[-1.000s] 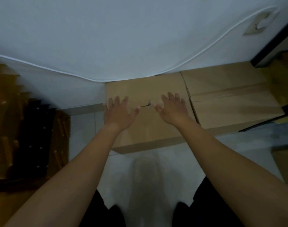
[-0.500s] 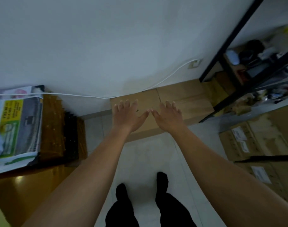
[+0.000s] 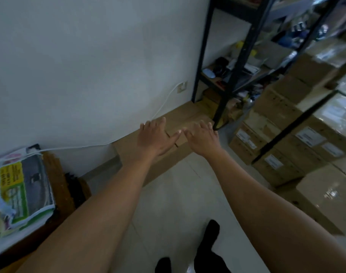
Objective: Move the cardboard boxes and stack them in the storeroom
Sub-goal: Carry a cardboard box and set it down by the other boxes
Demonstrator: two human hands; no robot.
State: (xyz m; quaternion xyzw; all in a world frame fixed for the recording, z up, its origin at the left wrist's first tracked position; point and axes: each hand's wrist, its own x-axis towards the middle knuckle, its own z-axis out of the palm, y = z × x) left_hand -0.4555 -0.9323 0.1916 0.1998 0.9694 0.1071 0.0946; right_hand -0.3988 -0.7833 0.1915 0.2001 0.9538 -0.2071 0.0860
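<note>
"Both hands had come up off the box top since 1 second earlier, and the view had swung right to take in the shelving."

"How were they held?"

"The left hand (image 3: 154, 138) and the right hand (image 3: 202, 137) were spread, fingers straight, thumbs nearly meeting, gripping nothing. They looked to hover over the nearer box (image 3: 129, 148), but I could not tell whether they touched it."

"Where did the boxes lie?"

"On the floor (image 3: 178, 194), at its edge along the wall. I counted 2 low cardboard boxes end to end, with the farther box (image 3: 185, 115) reaching the floor's corner by the black rack (image 3: 239, 62)."

"So how far along was the job?"

"By my reading, those 2 were set down but lay side by side, not 1 on the other, so stacking was still to do. A taller pile of boxes (image 3: 276, 107) stood along the floor's right edge. Blur stopped an exact count, though I made out more than 6."

"Anything else?"

"1 white cable (image 3: 164, 104) ran down the wall, and 1 heap of newspapers (image 3: 20, 186) sat at the left."
</note>
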